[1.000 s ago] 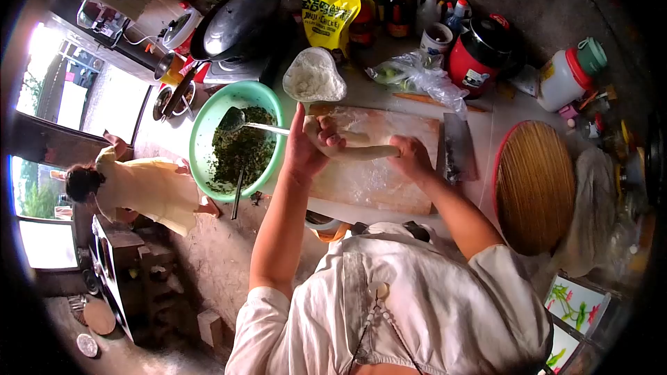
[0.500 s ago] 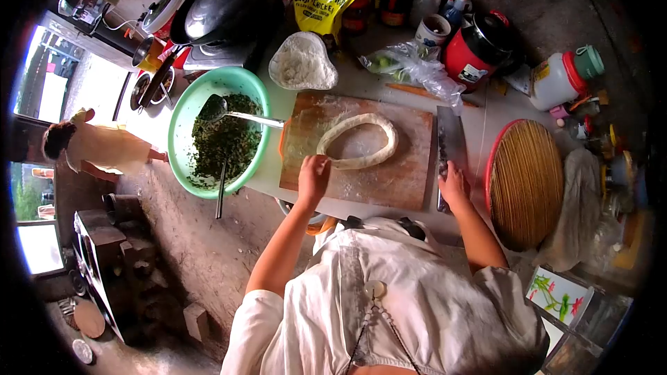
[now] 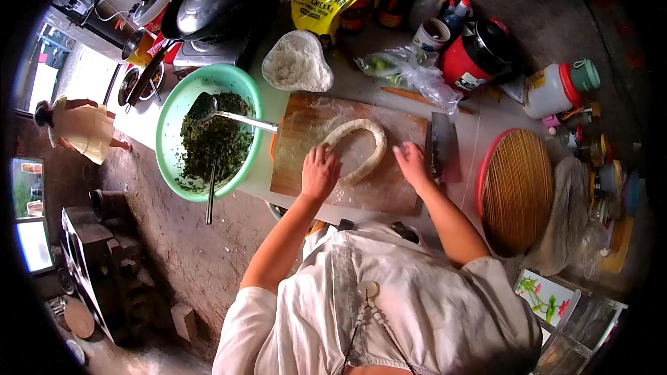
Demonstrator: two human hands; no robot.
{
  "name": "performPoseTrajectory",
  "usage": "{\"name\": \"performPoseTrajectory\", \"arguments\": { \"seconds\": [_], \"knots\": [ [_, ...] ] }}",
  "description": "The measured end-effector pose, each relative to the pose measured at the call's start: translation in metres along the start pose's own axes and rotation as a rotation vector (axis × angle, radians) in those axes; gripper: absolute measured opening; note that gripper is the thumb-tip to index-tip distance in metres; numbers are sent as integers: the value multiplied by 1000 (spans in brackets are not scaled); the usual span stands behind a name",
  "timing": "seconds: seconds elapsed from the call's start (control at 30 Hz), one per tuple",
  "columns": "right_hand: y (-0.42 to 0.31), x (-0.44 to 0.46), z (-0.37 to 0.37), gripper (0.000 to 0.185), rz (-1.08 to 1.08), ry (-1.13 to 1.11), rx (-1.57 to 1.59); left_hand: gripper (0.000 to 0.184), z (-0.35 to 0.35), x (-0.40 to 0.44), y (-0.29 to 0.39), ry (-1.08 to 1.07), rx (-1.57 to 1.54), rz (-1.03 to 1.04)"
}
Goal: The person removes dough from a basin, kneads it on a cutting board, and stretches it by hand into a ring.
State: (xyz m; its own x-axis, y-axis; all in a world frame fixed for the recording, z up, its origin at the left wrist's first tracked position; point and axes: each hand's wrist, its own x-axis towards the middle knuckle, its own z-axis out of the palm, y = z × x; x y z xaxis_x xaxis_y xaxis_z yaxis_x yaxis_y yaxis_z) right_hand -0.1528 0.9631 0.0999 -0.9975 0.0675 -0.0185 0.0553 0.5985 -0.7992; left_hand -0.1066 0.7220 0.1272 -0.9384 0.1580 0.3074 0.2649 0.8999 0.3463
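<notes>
A rope of dough (image 3: 379, 140), bent into a loop, lies on a floured wooden board (image 3: 299, 121). My left hand (image 3: 321, 173) rests over the loop's left side with its fingers stretched out, hiding the dough under it. Just off the loop's right side is my right hand (image 3: 413, 165), above the board's right part, thumb and fingers apart and nothing in it. A cleaver (image 3: 446, 147) lies along the board's right edge, close to my right hand.
Left of the board stands a green basin (image 3: 256, 97) of chopped filling with a ladle (image 3: 243, 121). Behind are a bowl of flour (image 3: 299, 62), a plastic bag (image 3: 410, 69) and a red pot (image 3: 467, 62). A round straw tray (image 3: 517, 191) sits right. A person (image 3: 80, 125) is at left.
My right hand has left the cleaver and come over the board near the dough. My left hand has opened from a pinch onto the loop, which is now narrower and tilted.
</notes>
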Motion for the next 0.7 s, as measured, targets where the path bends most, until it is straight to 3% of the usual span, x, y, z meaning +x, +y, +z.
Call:
{"name": "performPoseTrajectory", "arguments": {
  "seconds": [0.03,0.1,0.17,0.23,0.3,0.33,0.37,0.43,0.5,0.57,0.63,0.7],
  "knots": [
    [7,11,20,47,26,5,-71,33,-4,12,1,117,67,-64],
    [-5,20,46,49,149,-32,25,41,6,22,-7,82,67,-141],
    [-10,31,63,48,269,-138,89,40,38,16,-32,-269,28,-355],
    [2,45,75,43,325,-330,72,39,35,22,-42,-306,-85,-430],
    [2,46,68,40,394,-337,255,34,22,27,-49,-479,-507,-682],
    [-27,42,42,39,383,-468,568,30,22,20,-58,-441,-900,-706],
    [-50,40,21,38,367,-597,883,30,16,20,-59,-432,-902,-712],
    [-58,43,-2,44,243,-748,951,35,-15,27,-54,-563,-1712,-808],
    [-73,46,-24,53,211,-837,933,39,-40,36,-42,-660,-1738,-816],
    [-92,49,-42,60,160,-1071,496,43,-42,34,-41,-976,-1565,-806],
    [-106,50,-41,55,180,-1155,422,38,-64,44,-20,-983,-1492,-726],
    [-130,47,-42,35,49,-1328,-63,34,-75,46,-4,-863,-1677,-475]
  ]
}}
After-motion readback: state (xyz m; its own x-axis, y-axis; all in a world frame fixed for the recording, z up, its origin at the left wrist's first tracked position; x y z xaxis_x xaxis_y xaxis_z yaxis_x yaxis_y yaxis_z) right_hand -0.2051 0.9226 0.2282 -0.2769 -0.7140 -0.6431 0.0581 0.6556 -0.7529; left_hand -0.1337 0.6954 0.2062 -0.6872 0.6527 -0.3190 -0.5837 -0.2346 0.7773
